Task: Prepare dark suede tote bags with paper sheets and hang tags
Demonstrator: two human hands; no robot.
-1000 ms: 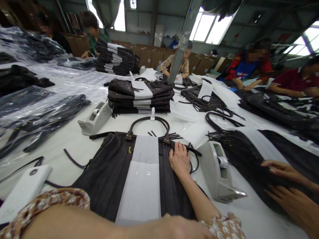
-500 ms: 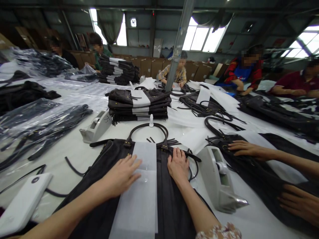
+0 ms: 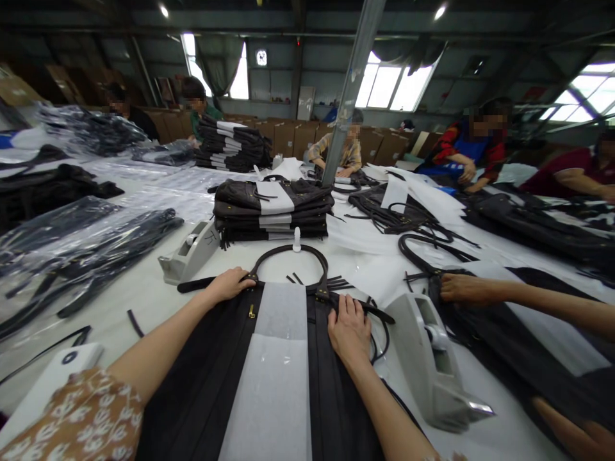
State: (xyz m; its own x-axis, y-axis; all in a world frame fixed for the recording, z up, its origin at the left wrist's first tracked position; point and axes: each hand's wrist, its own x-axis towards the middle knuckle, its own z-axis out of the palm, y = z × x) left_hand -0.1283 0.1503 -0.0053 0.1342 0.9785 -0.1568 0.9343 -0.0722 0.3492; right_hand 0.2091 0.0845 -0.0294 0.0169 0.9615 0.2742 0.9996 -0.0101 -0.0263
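A black handbag point(image 3: 192, 368) lies flat in front of me, its arched handle point(image 3: 291, 250) pointing away. A strip of white wrapping paper point(image 3: 276, 384) runs down its middle. At the left foot of the handle, my left hand point(image 3: 232, 283) has its fingers closed on the bag's top edge; the fingertips are partly hidden. My right hand point(image 3: 350, 326) rests on the bag's upper right side, fingers stretched out over the black material, holding nothing. A small gold zipper pull point(image 3: 252, 312) shows below my left hand.
Tape dispensers stand at the right point(image 3: 432, 365) and left point(image 3: 189, 253). Behind the handle is a stack of folded black bags point(image 3: 273, 208). A co-worker's hand point(image 3: 461, 289) is on another bag point(image 3: 485, 333) at right. A metal post point(image 3: 343, 121) rises beyond the stack.
My left hand has gone from the white paper up and left to the handle's foot and closed there. My right hand stays on the bag. The co-worker's nearer hand has slipped under their bag.
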